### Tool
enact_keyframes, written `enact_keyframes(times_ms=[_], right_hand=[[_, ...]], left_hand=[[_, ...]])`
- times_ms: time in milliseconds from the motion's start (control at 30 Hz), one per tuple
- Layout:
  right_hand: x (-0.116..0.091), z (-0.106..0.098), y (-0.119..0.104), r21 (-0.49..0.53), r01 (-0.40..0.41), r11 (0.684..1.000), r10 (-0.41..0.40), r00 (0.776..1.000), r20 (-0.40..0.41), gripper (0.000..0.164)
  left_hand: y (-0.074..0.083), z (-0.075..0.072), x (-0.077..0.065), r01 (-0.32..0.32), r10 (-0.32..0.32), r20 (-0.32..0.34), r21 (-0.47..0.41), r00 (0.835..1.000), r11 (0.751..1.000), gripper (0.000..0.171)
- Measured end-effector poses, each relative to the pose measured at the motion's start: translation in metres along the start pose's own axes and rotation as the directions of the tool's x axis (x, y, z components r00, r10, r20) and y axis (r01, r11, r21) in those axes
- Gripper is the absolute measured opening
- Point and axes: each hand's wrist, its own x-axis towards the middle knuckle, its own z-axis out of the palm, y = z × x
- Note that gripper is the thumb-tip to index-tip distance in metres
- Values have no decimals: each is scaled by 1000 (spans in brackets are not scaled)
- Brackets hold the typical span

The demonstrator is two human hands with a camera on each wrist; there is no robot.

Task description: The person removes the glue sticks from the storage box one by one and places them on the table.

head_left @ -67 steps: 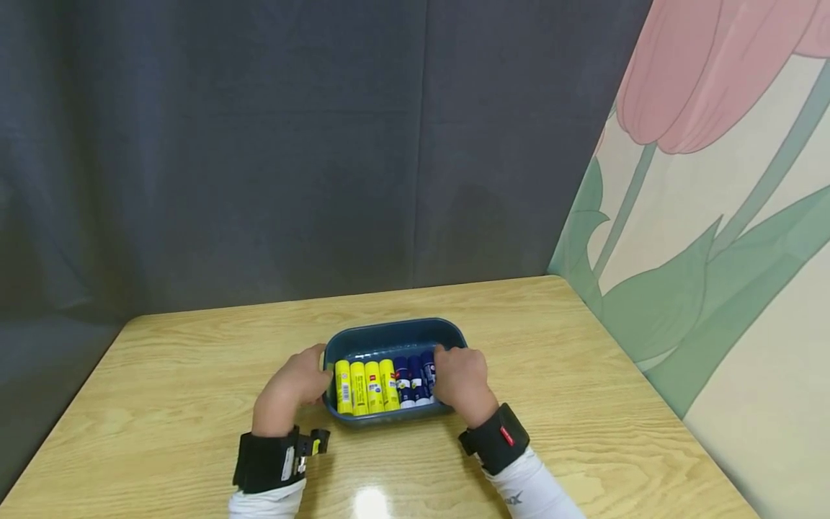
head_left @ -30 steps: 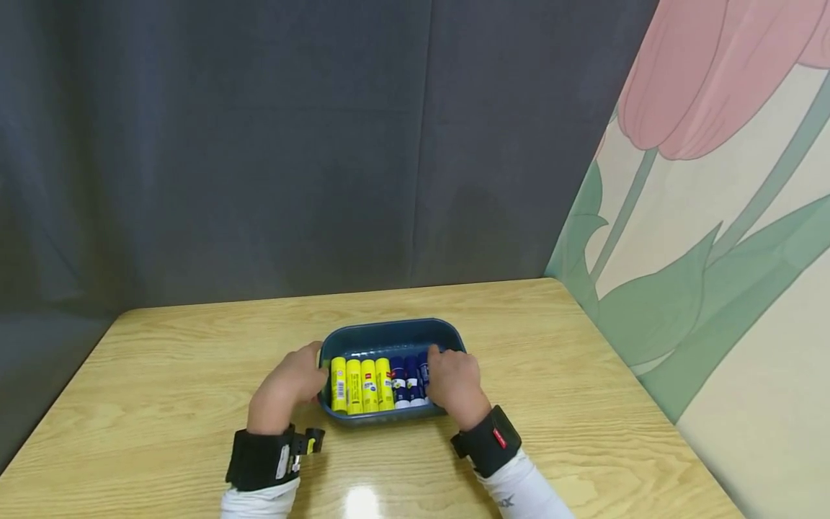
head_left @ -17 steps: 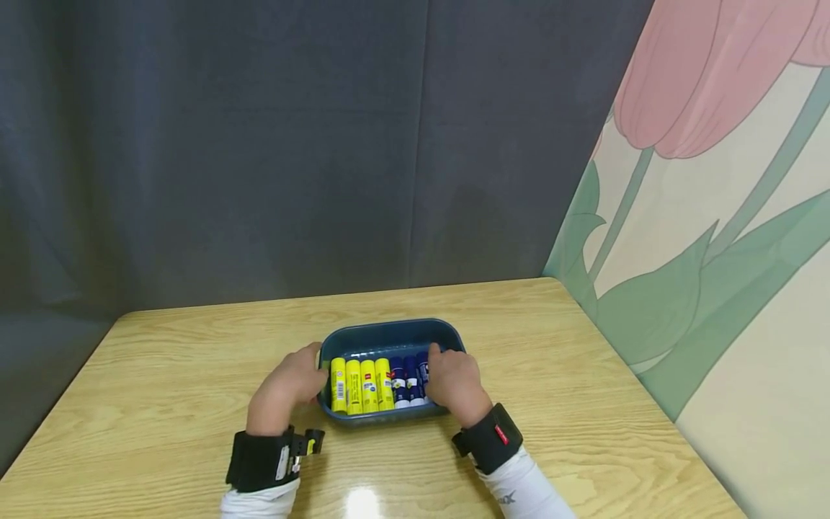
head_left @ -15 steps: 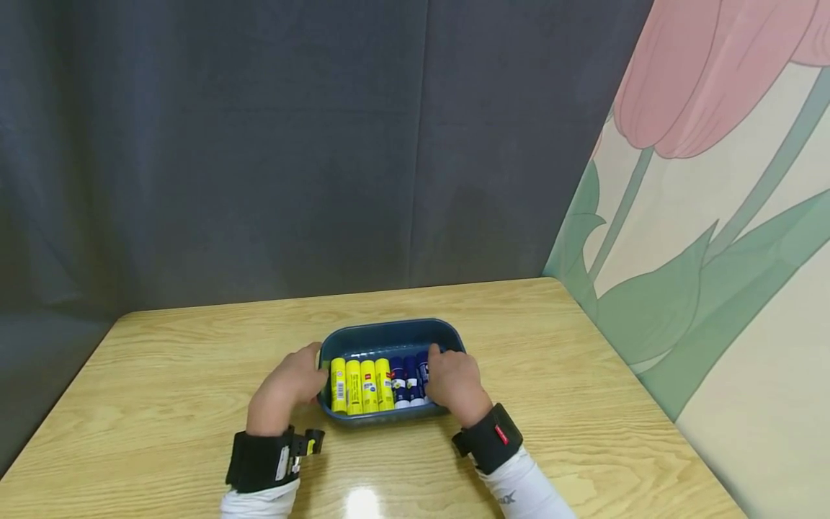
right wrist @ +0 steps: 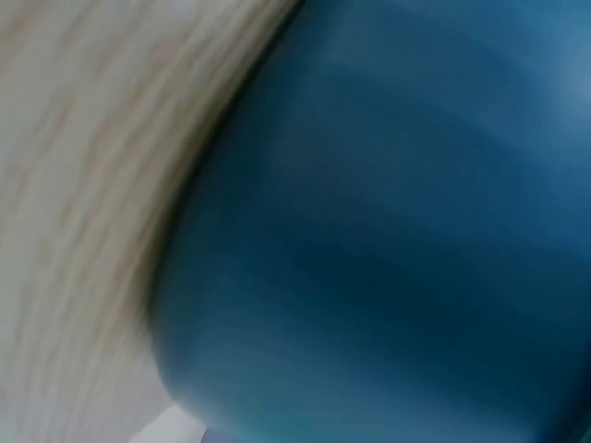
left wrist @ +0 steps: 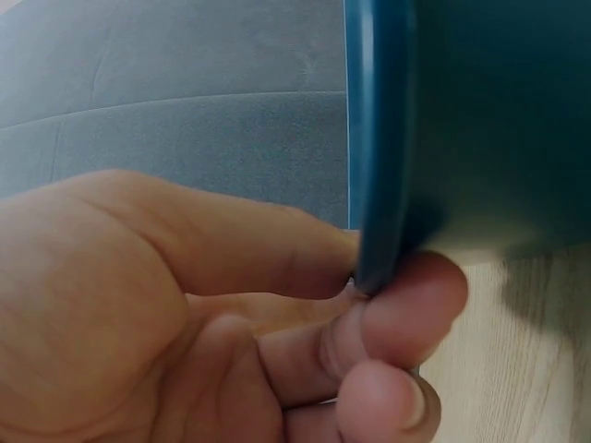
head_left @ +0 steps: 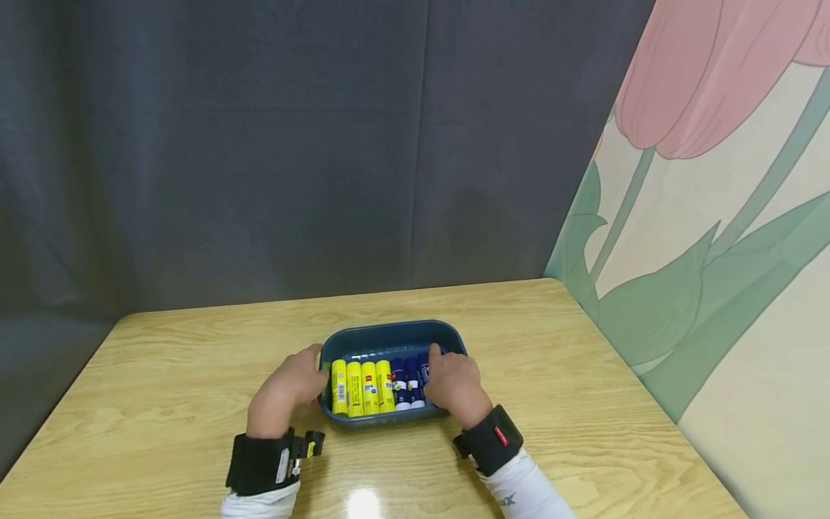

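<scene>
"Head view: where was the blue tray (head_left: 392, 336)?"

"On the tabletop (head_left: 194, 375), its rim (head_left: 389, 324) pinched by the left grip (head_left: 295, 378), held by the right grip (head_left: 456, 382)."

"Labels (head_left: 369, 383) on the glue sticks (head_left: 354, 393) inside?"

"A barcode (head_left: 341, 393); the lettering was too small."

a light wood-grain table (head_left: 558, 375) bears a dark blue tray (head_left: 394, 337) with rounded corners.

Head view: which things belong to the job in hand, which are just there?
Job, by the look of it:
blue tray
left hand, pinching its edge
right hand, at its other end
four yellow sticks, dark blue sticks, inside

Just there:
wooden table
dark curtain
floral wall
</scene>
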Motion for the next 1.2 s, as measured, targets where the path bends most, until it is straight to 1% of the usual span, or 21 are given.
enact_keyframes(times_ms=[367,567,967,1200], right_hand=[[-1,0,0,-8,13,1000,-14,999,-32,68],[-2,-1,0,-14,21,1000,-22,999,-35,67],[-1,0,-1,-17,0,1000,-1,1000,-22,68],[1,1,-1,-26,-4,1000,4,1000,-14,69]], left_hand=[[-1,-1,0,-13,13,-3,-10,1000,1000,63],[1,-1,0,-15,15,-1,-8,1000,1000,63],[1,-1,0,-2,2,1,-4,1000,1000,62],[0,0,0,-5,5,3,-5,1000,1000,62]])
